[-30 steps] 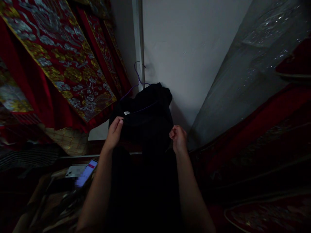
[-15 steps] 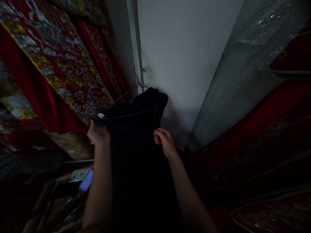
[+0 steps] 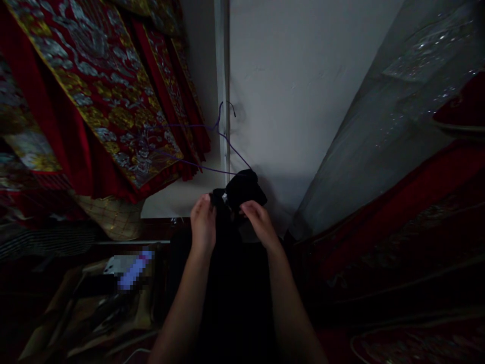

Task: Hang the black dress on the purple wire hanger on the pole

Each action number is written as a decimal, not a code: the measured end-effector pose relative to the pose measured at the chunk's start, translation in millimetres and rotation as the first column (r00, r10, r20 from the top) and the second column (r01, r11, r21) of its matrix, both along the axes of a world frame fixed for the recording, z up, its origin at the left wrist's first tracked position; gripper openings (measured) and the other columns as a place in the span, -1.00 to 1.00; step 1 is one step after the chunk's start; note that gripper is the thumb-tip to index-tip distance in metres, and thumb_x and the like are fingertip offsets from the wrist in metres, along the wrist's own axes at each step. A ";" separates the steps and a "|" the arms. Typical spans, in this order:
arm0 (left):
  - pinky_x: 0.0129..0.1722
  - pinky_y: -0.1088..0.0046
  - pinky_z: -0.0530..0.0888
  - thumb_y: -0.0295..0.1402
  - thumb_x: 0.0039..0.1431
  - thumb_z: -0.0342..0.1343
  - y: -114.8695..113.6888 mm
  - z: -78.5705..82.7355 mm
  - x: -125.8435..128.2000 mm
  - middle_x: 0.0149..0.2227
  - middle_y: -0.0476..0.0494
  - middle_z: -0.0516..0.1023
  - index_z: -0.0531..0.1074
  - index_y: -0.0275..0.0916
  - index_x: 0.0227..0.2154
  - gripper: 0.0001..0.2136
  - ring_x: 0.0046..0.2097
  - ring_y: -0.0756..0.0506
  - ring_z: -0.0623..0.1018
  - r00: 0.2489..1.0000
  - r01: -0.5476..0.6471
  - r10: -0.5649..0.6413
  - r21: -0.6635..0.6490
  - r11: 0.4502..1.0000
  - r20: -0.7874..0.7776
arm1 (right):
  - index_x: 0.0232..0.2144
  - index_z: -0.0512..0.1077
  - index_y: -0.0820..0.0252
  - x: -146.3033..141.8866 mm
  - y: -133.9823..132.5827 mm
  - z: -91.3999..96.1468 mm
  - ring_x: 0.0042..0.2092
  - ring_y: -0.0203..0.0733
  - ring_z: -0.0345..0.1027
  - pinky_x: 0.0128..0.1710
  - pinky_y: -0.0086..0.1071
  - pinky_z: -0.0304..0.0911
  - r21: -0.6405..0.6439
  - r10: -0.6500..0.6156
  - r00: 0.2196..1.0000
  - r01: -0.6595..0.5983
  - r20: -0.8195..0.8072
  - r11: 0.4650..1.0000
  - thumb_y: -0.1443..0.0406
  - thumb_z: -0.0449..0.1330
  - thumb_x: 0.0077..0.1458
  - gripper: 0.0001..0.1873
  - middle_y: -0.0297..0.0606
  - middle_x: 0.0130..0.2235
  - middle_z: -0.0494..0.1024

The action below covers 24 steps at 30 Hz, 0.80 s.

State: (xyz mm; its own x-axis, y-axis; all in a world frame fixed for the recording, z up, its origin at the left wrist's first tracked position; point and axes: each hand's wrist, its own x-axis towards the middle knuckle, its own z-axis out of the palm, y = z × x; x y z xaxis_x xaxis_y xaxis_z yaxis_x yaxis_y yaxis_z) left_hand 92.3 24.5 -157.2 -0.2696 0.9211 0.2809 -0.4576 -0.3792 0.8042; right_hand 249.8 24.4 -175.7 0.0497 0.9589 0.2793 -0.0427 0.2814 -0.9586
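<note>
A black garment (image 3: 246, 189) hangs by its right end from a thin purple wire hanger (image 3: 235, 150). The hanger's left arm is bare and sticks out in front of the red cloth. My left hand (image 3: 203, 217) is closed on the garment's left part, near a small white tag. Close by on the right, my right hand (image 3: 258, 216) is closed at the garment's edge, just below the part on the hanger. The dark cloth between and below my hands runs together with the shadow, so its folds are hard to make out.
Red embroidered garments (image 3: 102, 101) hang at the left. A pale wall (image 3: 288, 91) with a vertical strip stands ahead. Sheer sparkling fabric (image 3: 364, 111) and more red embroidered cloth hang at the right. Phones (image 3: 132, 268) lie at lower left, partly blurred.
The garment's left side has come off the hanger, whose left arm is now bare. My left hand has moved right, close to my right hand, and the garment is bunched together.
</note>
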 end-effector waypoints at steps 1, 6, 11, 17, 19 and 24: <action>-0.07 0.42 0.50 -0.14 0.24 0.19 -8.6 8.9 8.0 -0.25 -0.07 0.56 0.52 -0.18 -0.32 -0.80 -0.18 -0.05 0.57 0.995 -0.015 0.019 0.045 0.999 -0.096 | -0.29 0.50 0.12 -2.6 -5.3 5.4 -0.18 -0.18 0.45 -0.15 -0.38 0.33 0.043 0.082 0.996 -0.081 -0.030 0.996 0.03 0.21 0.13 -0.70 -0.26 -0.29 0.56; 0.02 0.32 0.44 -0.15 0.28 0.16 -29.2 30.1 14.6 -0.26 -0.14 0.49 0.50 -0.18 -0.40 -0.77 -0.10 -0.14 0.51 0.840 -0.052 0.199 0.290 0.956 -0.505 | -0.01 0.40 0.01 -14.2 -31.3 25.4 0.04 -0.13 0.42 0.04 -0.35 0.32 0.101 0.305 0.951 -0.299 -0.052 0.949 0.17 0.34 0.04 -0.56 -0.31 -0.01 0.54; 0.16 0.30 0.39 -0.06 0.32 0.07 -20.1 10.1 -8.5 0.01 -0.19 0.49 0.47 -0.14 -0.16 -0.73 0.13 -0.18 0.46 0.804 0.161 -0.020 0.186 0.969 -0.595 | -0.32 0.53 0.14 1.0 -19.2 45.6 -0.17 -0.10 0.47 -0.06 -0.28 0.34 0.105 0.339 0.898 -0.380 0.282 0.919 0.29 0.18 0.09 -0.87 -0.30 -0.28 0.59; 0.01 0.27 0.49 -0.01 0.31 0.06 -14.8 -24.6 -22.8 -0.08 -0.20 0.62 0.46 -0.23 0.02 -0.57 -0.07 -0.23 0.60 0.350 0.415 -0.371 -0.212 0.885 -0.860 | -0.20 0.55 0.14 21.1 62.7 84.4 -0.07 -0.12 0.46 0.02 -0.28 0.29 0.528 -0.117 0.961 -0.035 0.251 0.849 0.43 0.01 -0.10 -0.56 -0.26 -0.17 0.60; 0.02 0.28 0.47 -0.01 0.34 0.01 -14.8 -23.9 -25.9 -0.09 -0.20 0.63 0.50 -0.25 -0.05 -0.59 -0.07 -0.22 0.60 0.343 0.352 -0.314 -0.189 0.917 -0.885 | -0.13 0.52 0.18 19.6 101.6 82.2 -0.02 -0.10 0.44 0.07 -0.26 0.26 0.546 -0.217 0.948 0.056 0.235 0.836 0.38 0.03 -0.05 -0.57 -0.20 -0.09 0.59; -0.14 0.37 0.48 0.06 0.31 0.00 -8.8 -3.6 -35.6 -0.21 -0.12 0.64 0.52 -0.27 -0.22 -0.55 -0.17 -0.18 0.59 0.353 0.336 -0.308 -0.187 0.923 -0.884 | -0.26 0.50 0.24 7.1 173.6 52.9 -0.16 -0.09 0.44 -0.06 -0.26 0.29 0.265 -0.197 0.927 0.113 0.319 0.958 0.21 0.05 0.08 -0.70 -0.17 -0.23 0.60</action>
